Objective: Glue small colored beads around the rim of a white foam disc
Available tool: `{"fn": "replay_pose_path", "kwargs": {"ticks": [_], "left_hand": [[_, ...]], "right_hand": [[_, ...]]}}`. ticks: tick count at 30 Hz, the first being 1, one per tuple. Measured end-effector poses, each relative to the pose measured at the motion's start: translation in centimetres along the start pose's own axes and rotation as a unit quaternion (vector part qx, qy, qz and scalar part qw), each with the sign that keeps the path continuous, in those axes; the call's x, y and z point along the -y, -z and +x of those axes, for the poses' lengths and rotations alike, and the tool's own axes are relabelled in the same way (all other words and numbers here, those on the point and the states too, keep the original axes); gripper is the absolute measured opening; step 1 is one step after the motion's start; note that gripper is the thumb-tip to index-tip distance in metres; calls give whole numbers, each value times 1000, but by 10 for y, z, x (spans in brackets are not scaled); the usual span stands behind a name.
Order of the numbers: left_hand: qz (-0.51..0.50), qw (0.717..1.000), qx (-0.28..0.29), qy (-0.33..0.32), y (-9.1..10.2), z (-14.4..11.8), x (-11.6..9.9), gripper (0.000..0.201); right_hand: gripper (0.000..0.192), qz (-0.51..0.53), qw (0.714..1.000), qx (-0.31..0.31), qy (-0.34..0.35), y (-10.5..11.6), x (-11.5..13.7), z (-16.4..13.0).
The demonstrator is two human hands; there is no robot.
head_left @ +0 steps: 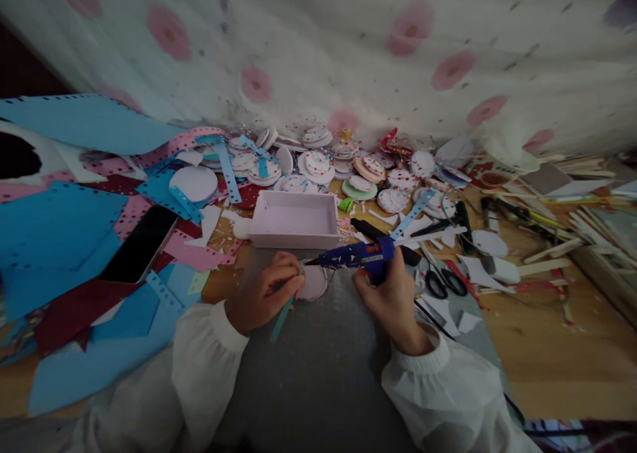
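Backdrop: you're facing a white curtain with pink flower spots, hanging down to the tabletop.
Surface: a wooden table runs under you, bare at the right.
Light: dim, and darkest at your far left.

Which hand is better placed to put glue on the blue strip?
The right hand. It grips the glue gun, whose tip already points at the blue strip. The left hand is busy holding that strip.
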State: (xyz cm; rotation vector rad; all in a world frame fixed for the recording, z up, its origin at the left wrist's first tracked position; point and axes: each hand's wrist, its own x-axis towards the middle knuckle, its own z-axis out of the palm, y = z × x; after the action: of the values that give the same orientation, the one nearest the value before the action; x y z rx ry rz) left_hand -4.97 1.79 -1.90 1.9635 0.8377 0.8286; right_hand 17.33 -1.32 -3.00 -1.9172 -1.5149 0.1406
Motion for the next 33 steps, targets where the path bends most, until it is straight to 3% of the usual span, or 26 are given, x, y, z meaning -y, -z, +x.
{"fn": "replay_pose_path", "kwargs": {"ticks": [9,16,18,22,25,27,29,33], "left_hand": [[3,1000,4,-12,1,1,-3,35],[-16,1000,4,-2,1,0,0,35],[-22,1000,2,5,1,-1,1,36],[-43,999,1,18,1,-1,3,36],[-74,997,3,38,2,-2,4,38],[-107,993,4,56,1,-3,5,38],[-146,986,1,76,0,-4,7,38],[-208,972,-30,106,-4,-6,12,35]], "right_hand": [[30,-15,1000,15,-6,-1,-1,-1],[37,-102,988,54,-101,7,-4,13],[36,-89,989,70,-92,6,-13,17],[34,-97,994,52,-7,-3,-29,19],[34,-94,994,-32,52,-4,-24,15],[27,-20,986,-82,142,1,-11,9],[29,74,958,-73,269,5,6,-1],[29,120,861,65,489,6,35,-21]]}}
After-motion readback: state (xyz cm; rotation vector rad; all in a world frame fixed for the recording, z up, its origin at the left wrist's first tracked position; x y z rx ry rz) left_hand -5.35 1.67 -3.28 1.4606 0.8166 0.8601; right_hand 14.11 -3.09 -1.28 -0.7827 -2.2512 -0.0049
